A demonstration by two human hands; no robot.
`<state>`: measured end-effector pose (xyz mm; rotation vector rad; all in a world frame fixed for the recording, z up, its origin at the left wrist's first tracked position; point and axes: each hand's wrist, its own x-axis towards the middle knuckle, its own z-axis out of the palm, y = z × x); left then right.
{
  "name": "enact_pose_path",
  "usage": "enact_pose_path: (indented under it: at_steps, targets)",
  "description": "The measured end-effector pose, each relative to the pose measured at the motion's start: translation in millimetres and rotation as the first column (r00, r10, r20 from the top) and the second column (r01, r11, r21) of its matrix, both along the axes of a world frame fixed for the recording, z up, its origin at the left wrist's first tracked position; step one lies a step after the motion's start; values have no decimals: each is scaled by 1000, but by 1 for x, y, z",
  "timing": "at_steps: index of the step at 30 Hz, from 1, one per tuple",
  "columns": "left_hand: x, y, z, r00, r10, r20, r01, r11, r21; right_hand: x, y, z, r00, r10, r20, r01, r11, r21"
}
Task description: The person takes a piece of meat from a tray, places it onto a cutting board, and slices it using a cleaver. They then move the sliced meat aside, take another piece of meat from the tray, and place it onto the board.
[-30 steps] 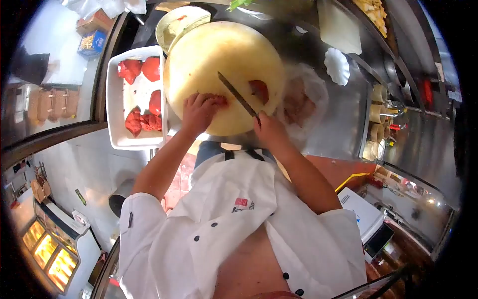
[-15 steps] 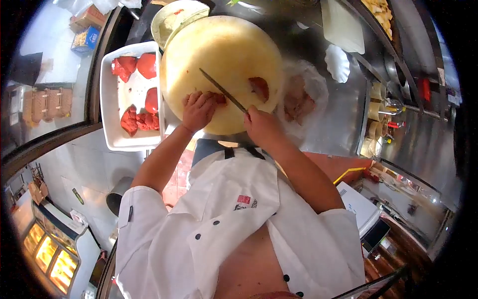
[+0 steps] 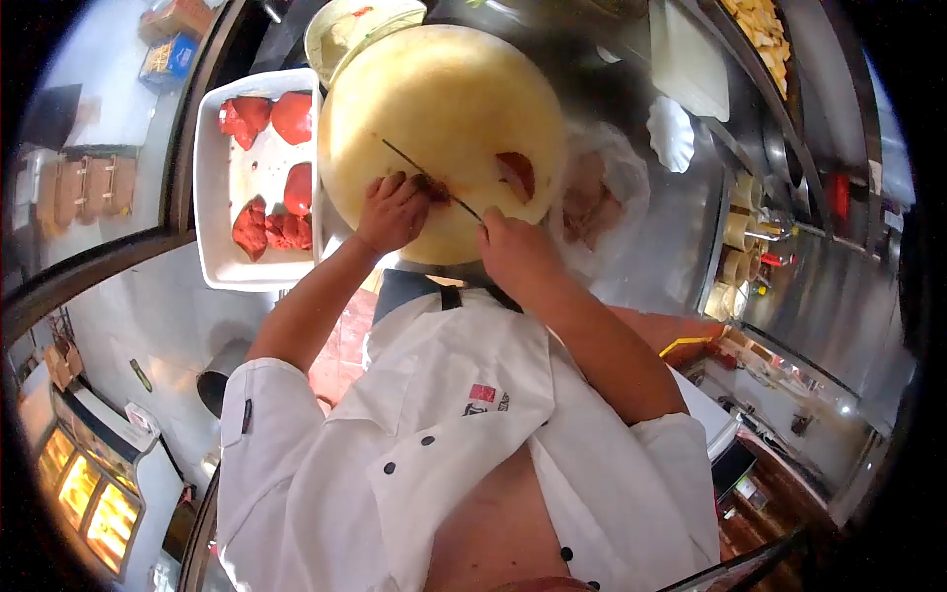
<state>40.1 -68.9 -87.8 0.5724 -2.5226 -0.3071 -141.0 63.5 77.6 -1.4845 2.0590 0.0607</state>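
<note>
A thick round cutting board (image 3: 444, 94) lies in front of me. My right hand (image 3: 515, 249) is closed around the handle of a knife (image 3: 407, 159), whose thin blade points up and left across the board. With fingers curled, my left hand (image 3: 393, 213) presses a small piece of dark red meat (image 3: 438, 189) against the board. The blade is at that piece, close to my left fingertips; whether it has cut in, I cannot tell. Another dark red slab of meat (image 3: 517, 178), liver-like, rests near the board's right edge.
Left of the board, a white tray (image 3: 207, 183) holds several glossy red pieces of meat. A pale bowl (image 3: 318, 39) stands behind the board. To the right are a clear plastic bag of pale meat (image 3: 592, 202), a scalloped white dish (image 3: 671, 135) and a white slab (image 3: 691, 64).
The knife has shifted slightly left and turned so its blade looks thinner, now at the meat by my left fingers. My left hand stays on the piece.
</note>
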Motion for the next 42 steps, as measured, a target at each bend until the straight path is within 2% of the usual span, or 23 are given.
enact_pose_path:
  at_steps: [5, 7, 9, 11, 13, 15, 17, 18, 23, 25, 27, 29, 32, 36, 38, 42]
  targets:
    - [-1, 1, 0, 1000, 10, -5, -10, 1000, 9, 2, -9, -23, 999, -8, -54, 4, 997, -71]
    - [-1, -1, 1, 1000, 13, 14, -14, 999, 35, 4, -12, -29, 998, -36, -54, 34, 998, -48]
    - [-2, 0, 3, 1000, 18, -9, -19, 997, -72, 1, -7, -46, 995, -76, -60, 74, 997, -21]
    - [-4, 0, 6, 1000, 20, -16, -21, 998, -66, -9, 0, -77, 998, -61, 25, 61, 998, -11]
    - [-2, -3, 7, 1000, 22, -17, -24, 997, -69, -10, -2, -73, 998, -47, 31, 48, 998, -42]
    - [-1, -1, 4, 997, 23, 76, -22, 1000, -12, -9, -1, -67, 999, -36, 37, 39, 997, -69]
    - [-1, -3, 1, 1000, 21, 18, -20, 998, -59, -7, -2, -58, 1000, -18, -2, 18, 986, -165]
    - [-1, -1, -2, 999, 16, -38, -20, 995, -96, -5, -2, -49, 1000, -18, -3, 17, 987, -161]
    - [-1, -2, -10, 998, -7, -67, 4, 999, -38, 5, -13, -18, 998, -63, -2, 63, 996, -68]
    - [0, -5, -7, 995, -7, -95, 2, 999, -52, 4, -13, -36, 997, -72, -4, 71, 996, -47]
    - [-1, -1, 0, 999, 0, -43, -2, 999, -34, -1, -2, -65, 996, -86, -11, 86, 996, -25]
    - [-3, -1, 4, 1000, 10, -23, -11, 999, -46, -9, 4, -91, 998, -56, 18, 58, 985, -160]
    - [-2, -2, 7, 1000, 14, -13, -15, 999, -50, -9, 1, -84, 999, -5, 42, 15, 972, -233]
    - [0, -2, 0, 996, -3, -93, -1, 999, -44, -2, -4, -31, 998, -28, 56, 37, 983, -179]
    - [1, -2, -3, 997, 1, -83, -4, 999, -32, 0, -9, -21, 999, -40, 20, 42, 996, -79]
    - [1, -3, -2, 996, 2, -86, -3, 1000, -18, 2, -10, -61, 997, -75, 33, 77, 994, -82]
